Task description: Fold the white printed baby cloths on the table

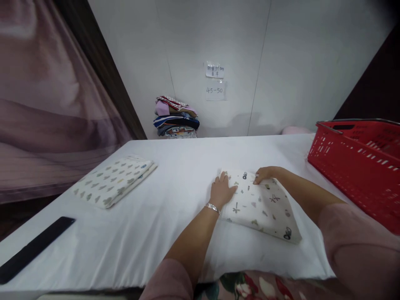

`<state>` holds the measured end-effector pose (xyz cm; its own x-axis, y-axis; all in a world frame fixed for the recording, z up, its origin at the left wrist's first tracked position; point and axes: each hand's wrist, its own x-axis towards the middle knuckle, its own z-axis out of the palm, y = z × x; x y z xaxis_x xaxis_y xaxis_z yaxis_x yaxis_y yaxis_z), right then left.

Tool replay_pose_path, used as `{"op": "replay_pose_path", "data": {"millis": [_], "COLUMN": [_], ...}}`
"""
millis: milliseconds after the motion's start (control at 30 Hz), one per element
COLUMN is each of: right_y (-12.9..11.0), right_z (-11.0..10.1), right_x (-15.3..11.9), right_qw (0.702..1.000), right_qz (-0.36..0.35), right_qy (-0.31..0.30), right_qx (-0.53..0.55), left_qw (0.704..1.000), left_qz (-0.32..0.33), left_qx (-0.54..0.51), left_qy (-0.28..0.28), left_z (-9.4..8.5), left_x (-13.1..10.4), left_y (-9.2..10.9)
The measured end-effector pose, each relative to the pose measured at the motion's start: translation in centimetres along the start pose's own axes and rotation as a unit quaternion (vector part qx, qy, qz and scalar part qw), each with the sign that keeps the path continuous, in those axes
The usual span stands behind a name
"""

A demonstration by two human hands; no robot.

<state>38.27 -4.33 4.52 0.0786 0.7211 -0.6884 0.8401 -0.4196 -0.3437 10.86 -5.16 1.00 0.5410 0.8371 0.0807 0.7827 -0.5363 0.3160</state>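
Patterned cloth: flat, apparently folded, toward the counter's near right corner.
Left hand: fingers spread open on the cloth's left side.
Right hand: fingers curled at its far edge; cannot tell if gripping.
Progress: second cloth folded by the left edge; this one looks mostly folded; remainder unclear.
Hidden: red basket cut off, its floor unseen.

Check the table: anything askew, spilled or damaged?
No spill or damage visible. Slightly off: the folded cloth under the left hand and right hand lies skewed to the near edge of the white table cover, which is wrinkled there, not smooth.
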Motion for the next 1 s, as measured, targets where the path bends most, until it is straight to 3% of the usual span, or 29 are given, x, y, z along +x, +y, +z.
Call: {"op": "replay_pose_path", "data": {"millis": [200,300,533,700,833,1000], "right_y": [0.2,0.1,-1.4,-1.8,-3.5,-6.7], "right_z": [0.2,0.0,-0.2,-0.7,-0.6,0.7], "right_x": [-1.5,-1.9,-2.3,-4.6,-8.5,-13.8], "right_qw": [0.997,0.997,1.000,0.996,0.984,0.959], "right_qz": [-0.056,-0.067,-0.021,-0.085,-0.127,-0.149], "right_qy": [0.050,0.035,0.004,0.034,0.076,0.128], "right_qx": [0.008,0.016,0.012,-0.022,-0.103,-0.202], "left_qw": [1.000,1.000,0.999,0.999,0.997,0.974], "left_qz": [-0.007,-0.007,-0.009,-0.014,0.082,0.202], "left_qx": [-0.014,-0.019,-0.034,-0.025,0.001,0.025], "left_qy": [-0.007,-0.009,-0.003,0.019,0.007,-0.103], "left_z": [-0.1,-0.2,-0.4,-1.7,-4.0,-7.6], "left_x": [0.0,0.0,-0.3,1.0,3.4,6.0], "left_y": [0.1,0.1,0.1,0.0,0.7,2.0]}}
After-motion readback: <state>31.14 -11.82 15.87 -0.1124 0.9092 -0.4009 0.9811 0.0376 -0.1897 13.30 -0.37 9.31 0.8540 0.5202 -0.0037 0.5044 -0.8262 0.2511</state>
